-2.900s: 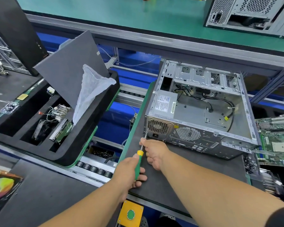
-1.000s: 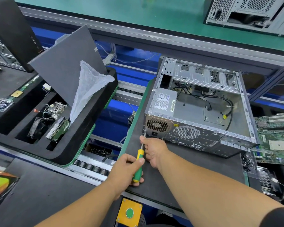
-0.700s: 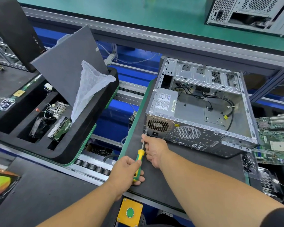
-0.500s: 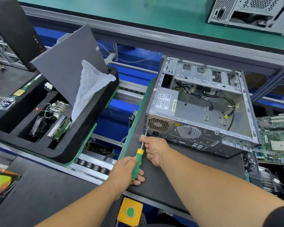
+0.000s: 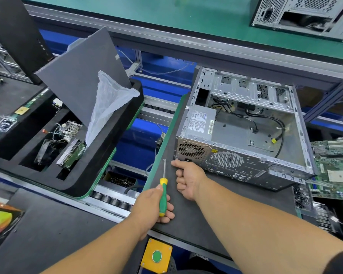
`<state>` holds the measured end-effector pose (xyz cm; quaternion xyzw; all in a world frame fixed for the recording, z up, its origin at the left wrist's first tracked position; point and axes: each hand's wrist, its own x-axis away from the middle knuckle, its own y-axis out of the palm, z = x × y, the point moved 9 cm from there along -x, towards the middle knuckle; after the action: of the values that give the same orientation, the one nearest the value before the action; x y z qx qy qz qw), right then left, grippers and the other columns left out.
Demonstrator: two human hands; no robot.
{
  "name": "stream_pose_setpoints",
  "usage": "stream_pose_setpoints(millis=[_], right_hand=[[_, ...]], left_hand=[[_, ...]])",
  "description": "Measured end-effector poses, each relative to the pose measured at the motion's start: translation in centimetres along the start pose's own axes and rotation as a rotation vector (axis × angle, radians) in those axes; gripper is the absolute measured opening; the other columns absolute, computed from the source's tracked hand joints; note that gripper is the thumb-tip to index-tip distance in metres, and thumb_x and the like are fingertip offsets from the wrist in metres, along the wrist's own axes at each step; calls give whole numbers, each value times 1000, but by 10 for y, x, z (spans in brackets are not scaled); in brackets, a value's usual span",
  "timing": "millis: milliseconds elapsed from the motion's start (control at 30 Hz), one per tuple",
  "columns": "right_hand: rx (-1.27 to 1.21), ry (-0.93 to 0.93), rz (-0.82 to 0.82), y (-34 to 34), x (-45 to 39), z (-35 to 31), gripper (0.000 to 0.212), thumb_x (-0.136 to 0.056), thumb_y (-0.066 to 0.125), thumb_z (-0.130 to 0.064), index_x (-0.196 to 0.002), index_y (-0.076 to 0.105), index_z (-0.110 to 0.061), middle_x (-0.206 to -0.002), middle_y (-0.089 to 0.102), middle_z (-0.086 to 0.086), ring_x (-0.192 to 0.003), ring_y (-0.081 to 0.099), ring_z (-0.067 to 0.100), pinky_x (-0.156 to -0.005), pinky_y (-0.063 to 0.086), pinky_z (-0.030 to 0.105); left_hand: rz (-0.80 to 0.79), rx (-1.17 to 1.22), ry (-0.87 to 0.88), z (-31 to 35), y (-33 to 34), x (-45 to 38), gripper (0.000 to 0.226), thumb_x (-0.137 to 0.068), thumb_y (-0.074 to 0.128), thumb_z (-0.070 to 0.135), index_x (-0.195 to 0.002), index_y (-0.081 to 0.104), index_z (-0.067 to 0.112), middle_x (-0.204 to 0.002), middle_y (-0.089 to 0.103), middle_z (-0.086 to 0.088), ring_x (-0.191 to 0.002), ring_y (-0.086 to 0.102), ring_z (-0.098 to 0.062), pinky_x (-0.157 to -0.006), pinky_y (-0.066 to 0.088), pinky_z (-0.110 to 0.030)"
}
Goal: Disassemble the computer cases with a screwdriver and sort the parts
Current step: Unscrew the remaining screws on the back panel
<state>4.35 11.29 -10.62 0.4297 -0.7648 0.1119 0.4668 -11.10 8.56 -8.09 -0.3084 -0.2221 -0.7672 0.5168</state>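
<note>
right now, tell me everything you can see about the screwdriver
The screwdriver has a green handle with a yellow collar and yellow butt, plastic by its look, and a thin bare metal shaft. The left hand grips the handle, fingers curled round it. It points away from the person, over the dark mat, its tip free in the air just left of the computer case and touching nothing. The right hand is beside the shaft, apart from it.
</note>
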Motion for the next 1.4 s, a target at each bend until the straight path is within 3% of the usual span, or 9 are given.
stream_pose_setpoints(millis=[400, 467, 567, 700, 933, 1067, 1167, 1333, 1400], right_hand=[[-55, -14, 108, -5, 5, 4, 7, -92, 58, -17, -96, 64, -15, -45, 38, -4, -31, 24, 12, -33, 19, 18], [152, -120, 153, -7, 7, -3, 7, -91, 61, -18, -86, 64, -17, -50, 49, 0, -35, 38, 17, -36, 29, 20], [664, -494, 222, 8, 18, -28, 6, -89, 68, -27, -88, 73, -23, -80, 71, -10, -70, 64, 12, -58, 51, 27], [1155, -690, 175, 40, 25, -36, 18, -90, 70, -38, -107, 74, -36, -100, 71, -17, -91, 66, 10, -72, 51, 26], [1490, -816, 186, 59, 22, -50, 19, -94, 61, -24, -76, 59, -25, -83, 65, -2, -80, 60, 23, -65, 42, 29], [1580, -831, 177, 66, 23, -47, 10, -90, 59, -11, -93, 57, -21, -97, 66, 5, -86, 63, 28, -68, 51, 35], [1256, -715, 137, 44, 26, -42, 15, -95, 56, -17, -80, 55, -21, -84, 65, 0, -73, 58, 21, -62, 40, 30], [-154, -44, -113, -26, 25, 15, 18, -88, 47, -12, -71, 52, -15, -63, 51, 6, -47, 31, 14, -41, 26, 23], [-384, 33, -190, -44, 35, 18, 13, -76, 42, -12, -67, 50, -12, -68, 55, 9, -51, 33, 16, -42, 28, 23]], left_hand=[[-45, -133, 132, 9, -1, 13, 46, -111, 40, 39, -105, 57, -3, -74, 67, -15, -57, 60, -26, -51, 50, -33], [-38, -118, 124, 6, -5, 18, 46, -111, 39, 39, -105, 57, -3, -74, 66, -15, -57, 58, -26, -50, 48, -34], [17, -83, 110, 2, -14, 24, 46, -111, 38, 39, -105, 57, -2, -73, 64, -16, -57, 56, -27, -49, 45, -33], [56, -37, 88, 3, -21, 30, 46, -111, 39, 39, -106, 57, -3, -71, 62, -15, -56, 54, -25, -48, 42, -31], [52, -52, 89, 9, -17, 38, 45, -110, 40, 41, -105, 57, 0, -70, 63, -13, -56, 55, -25, -48, 42, -31], [55, -79, 91, 8, -18, 39, 46, -110, 40, 43, -105, 58, 2, -70, 64, -11, -57, 56, -24, -49, 42, -31], [53, -112, 84, 7, -15, 40, 46, -109, 40, 45, -104, 58, 4, -68, 64, -11, -55, 54, -23, -47, 39, -29], [-2, -177, 118, 11, 5, 41, 34, -109, 44, 31, -96, 59, 3, -63, 60, -16, -46, 48, -19, -45, 36, -25], [-23, -192, 130, 12, 17, 42, 25, -107, 48, 21, -96, 57, 0, -67, 57, -17, -46, 49, -15, -46, 35, -25]])
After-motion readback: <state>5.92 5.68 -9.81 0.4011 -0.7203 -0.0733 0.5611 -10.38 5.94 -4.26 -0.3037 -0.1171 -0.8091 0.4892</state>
